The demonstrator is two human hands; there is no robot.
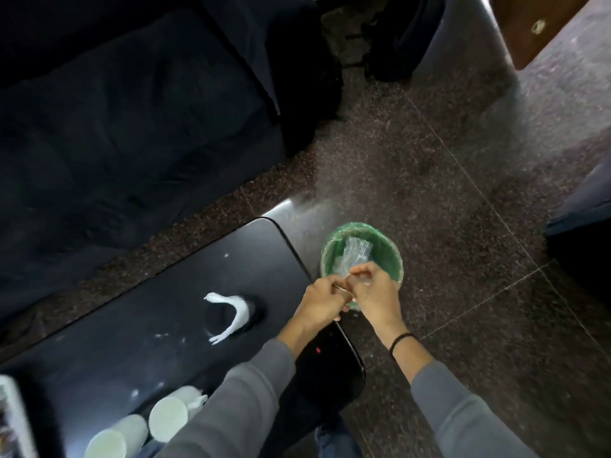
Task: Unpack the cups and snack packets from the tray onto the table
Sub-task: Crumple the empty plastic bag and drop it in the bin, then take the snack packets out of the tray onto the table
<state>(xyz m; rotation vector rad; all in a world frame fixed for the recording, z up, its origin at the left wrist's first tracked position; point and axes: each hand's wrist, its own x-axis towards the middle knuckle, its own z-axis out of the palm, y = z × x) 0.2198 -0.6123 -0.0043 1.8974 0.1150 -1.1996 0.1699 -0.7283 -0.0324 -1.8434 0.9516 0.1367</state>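
Both my hands meet over a green-lined waste bin [390, 256] that stands on the floor beside the black table [158, 292]. My left hand [322, 300] and my right hand [373, 290] pinch a crumpled clear plastic wrapper [355, 254] that hangs over the bin's opening. Two white cups [167, 418] lie on their sides at the near left of the table. A white tray [11, 421] shows only as an edge at the bottom left corner. A torn white strip [231, 314] curls on the middle of the table.
A dark sofa [115, 127] stands beyond the table across a strip of speckled stone floor [463, 160]. A wooden cabinet [535, 24] sits at the top right. A dark seat edge [585, 219] juts in from the right. White crumbs dot the tabletop.
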